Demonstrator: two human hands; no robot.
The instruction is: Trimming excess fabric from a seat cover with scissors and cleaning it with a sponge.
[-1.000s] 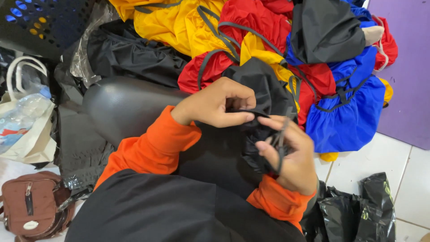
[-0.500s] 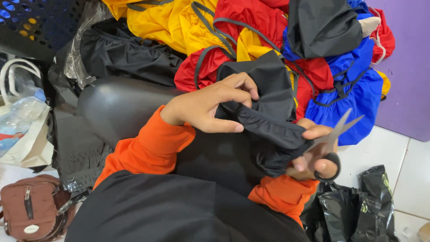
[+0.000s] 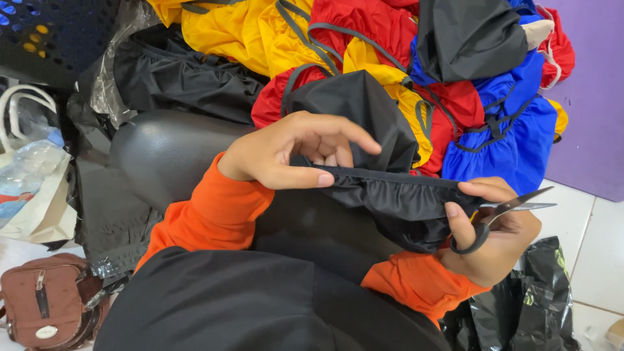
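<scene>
1. Stretched taut since half a second ago, the black gathered-fabric elastic hem (image 3: 390, 179) is now held straight between both hands.
2. It is pinched by the left hand (image 3: 292, 153); its other end and grey-bladed scissors (image 3: 500, 218) are gripped by the right hand (image 3: 491, 234), above the lap.

the scissors (image 3: 504, 214) — handles buried in the right hand (image 3: 494, 237) — and the brown pouch (image 3: 45, 309) runs off-frame.
</scene>
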